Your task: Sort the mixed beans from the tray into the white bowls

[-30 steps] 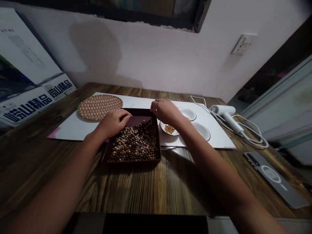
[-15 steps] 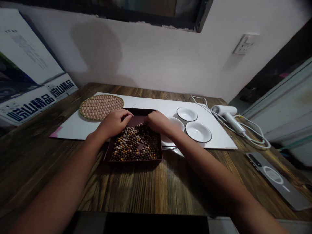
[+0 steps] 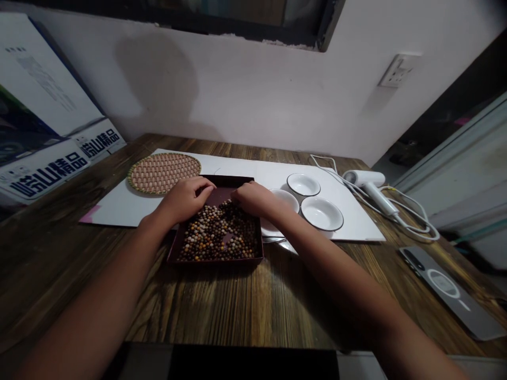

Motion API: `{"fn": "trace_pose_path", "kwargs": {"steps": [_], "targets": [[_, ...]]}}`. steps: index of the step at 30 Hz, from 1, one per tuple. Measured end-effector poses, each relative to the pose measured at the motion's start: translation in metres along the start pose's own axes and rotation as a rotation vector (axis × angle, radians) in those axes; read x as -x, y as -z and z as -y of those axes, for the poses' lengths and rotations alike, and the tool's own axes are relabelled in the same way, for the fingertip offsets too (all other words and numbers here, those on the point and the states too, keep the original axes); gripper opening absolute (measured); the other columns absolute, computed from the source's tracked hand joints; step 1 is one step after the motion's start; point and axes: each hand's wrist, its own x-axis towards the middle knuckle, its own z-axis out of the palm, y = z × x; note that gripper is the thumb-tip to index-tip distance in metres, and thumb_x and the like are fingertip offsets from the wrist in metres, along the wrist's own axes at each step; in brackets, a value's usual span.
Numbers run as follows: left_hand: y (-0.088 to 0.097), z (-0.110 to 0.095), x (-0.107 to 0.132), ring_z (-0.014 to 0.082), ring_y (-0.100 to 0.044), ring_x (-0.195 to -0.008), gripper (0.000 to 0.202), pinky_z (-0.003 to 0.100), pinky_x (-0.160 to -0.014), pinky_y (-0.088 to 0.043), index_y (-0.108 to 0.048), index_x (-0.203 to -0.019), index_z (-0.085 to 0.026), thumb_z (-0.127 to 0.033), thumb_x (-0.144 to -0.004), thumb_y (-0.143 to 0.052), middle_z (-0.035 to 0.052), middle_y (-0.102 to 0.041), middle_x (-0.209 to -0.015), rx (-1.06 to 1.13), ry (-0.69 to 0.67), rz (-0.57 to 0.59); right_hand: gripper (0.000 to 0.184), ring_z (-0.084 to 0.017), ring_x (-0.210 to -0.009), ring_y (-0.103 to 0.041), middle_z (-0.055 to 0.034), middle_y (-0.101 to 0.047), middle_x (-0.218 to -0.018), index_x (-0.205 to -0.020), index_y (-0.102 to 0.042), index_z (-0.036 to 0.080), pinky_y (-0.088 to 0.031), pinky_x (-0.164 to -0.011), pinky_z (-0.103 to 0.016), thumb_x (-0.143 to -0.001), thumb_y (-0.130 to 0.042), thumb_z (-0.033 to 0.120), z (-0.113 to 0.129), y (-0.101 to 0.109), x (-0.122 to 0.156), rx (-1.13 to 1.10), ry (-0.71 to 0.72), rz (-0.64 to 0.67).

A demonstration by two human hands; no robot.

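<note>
A shallow dark maroon box (image 3: 259, 260) holds a great many small round beads (image 3: 214, 237), brown, black, cream and orange. Over its left wall lies my left hand (image 3: 187, 199), fingers curled together above the far edge of the beads; anything in them is hidden. My right hand (image 3: 250, 197) reaches across the box's right wall. Its fingers are bent down and closed at the beads on the far right side, and I cannot see what they hold. Part of the maroon floor shows bare between the hands.
Right of the box are white dark-rimmed bowls (image 3: 322, 213) on a white board (image 3: 253, 168). A round woven mat (image 3: 164, 173) lies behind left. Farther right are a white hair dryer (image 3: 374, 192) with its cord and a grey phone (image 3: 451, 293). A printed carton (image 3: 47, 105) stands left.
The right hand has shifted very slightly left over the beads. The left hand, the box and the bowls look practically the same.
</note>
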Motion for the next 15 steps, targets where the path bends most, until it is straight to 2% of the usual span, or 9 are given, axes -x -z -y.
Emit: {"fn": "trace_pose_path", "kwargs": {"steps": [15], "targets": [[-0.0005,0.0004,0.0001,0.0262,-0.071,-0.101,0.030,0.037,-0.093,-0.053,-0.075,-0.099,-0.019,-0.035,-0.099,-0.050,0.0086,-0.079,-0.106,0.004,-0.017,-0.016,0.031,-0.026,-0.095,-0.074,-0.0152,-0.079,-0.105,-0.104,-0.079,0.015,-0.045,-0.078,-0.034,-0.102,-0.047,0.014,0.0036,0.0038,0.0007,0.060,0.049,0.038]]}}
